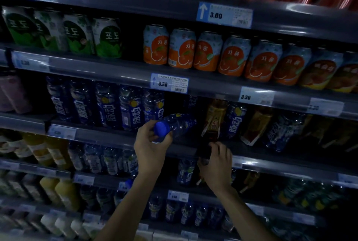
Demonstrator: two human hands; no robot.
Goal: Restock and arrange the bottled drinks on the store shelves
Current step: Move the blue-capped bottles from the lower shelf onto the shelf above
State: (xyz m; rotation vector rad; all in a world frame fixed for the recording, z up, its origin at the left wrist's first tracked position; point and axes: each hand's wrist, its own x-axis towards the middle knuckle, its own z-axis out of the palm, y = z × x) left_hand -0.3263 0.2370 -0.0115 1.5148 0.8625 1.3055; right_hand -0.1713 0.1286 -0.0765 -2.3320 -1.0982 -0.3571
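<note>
A: Left hand?
B: Left hand (153,141) curled round the neck of a blue-capped bottle (181,124). Bottle lies tipped, cap toward the camera, body over the shelf (116,138) edge, just right of the row of blue bottles (108,105).
A: Right hand?
B: Right hand (217,163) fingers wrapped round the dark base of a tilted amber bottle (214,118) at the same shelf's lip.

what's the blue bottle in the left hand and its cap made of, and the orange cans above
Blue bottle: looks like clear tinted plastic, glossy; ribbed walls glint and show through.
Cap: opaque blue plastic, smooth, dull sheen.
Orange cans: probably printed metal, by the rimmed tops; blur leaves it open.
</note>
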